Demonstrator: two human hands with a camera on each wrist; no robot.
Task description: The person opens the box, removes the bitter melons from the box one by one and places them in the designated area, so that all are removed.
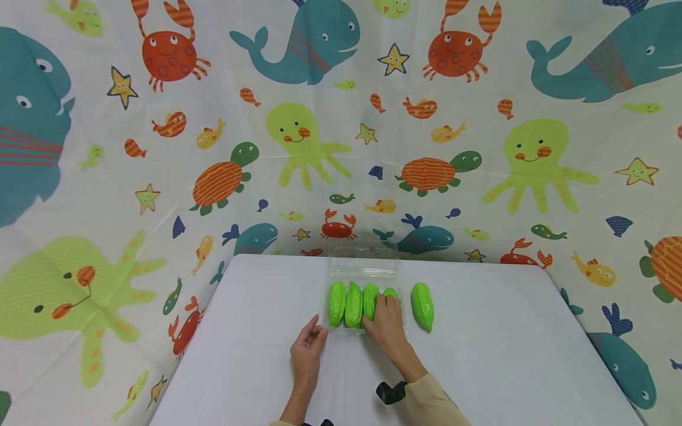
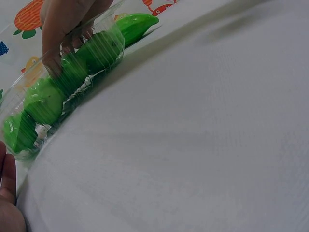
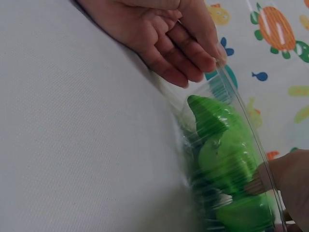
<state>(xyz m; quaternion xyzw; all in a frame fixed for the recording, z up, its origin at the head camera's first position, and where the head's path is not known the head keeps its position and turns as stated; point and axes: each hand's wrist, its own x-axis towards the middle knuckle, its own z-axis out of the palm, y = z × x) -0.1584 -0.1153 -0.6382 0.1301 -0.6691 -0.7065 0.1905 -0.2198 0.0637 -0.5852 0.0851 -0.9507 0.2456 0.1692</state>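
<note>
A clear plastic box (image 1: 324,307) with its lid raised holds a row of several bright green, ribbed gourds (image 1: 337,303). My right hand (image 1: 388,322) reaches down into the box's right part, its fingers and thumb around the rightmost gourd (image 1: 391,292), which it partly hides. In the right wrist view, the thumb (image 3: 260,179) presses down among the gourds inside the wall. My left hand (image 1: 307,354) is at the box's front left corner, fingertips at the rim and fingers loosely extended. One more gourd (image 1: 422,306) lies on the table just right of the box.
The box stands near the back edge of a white-covered table (image 1: 495,343). Behind and around it hangs a cloth (image 1: 367,195) printed with sea animals. The clear lid (image 1: 363,253) leans back at the table's far edge.
</note>
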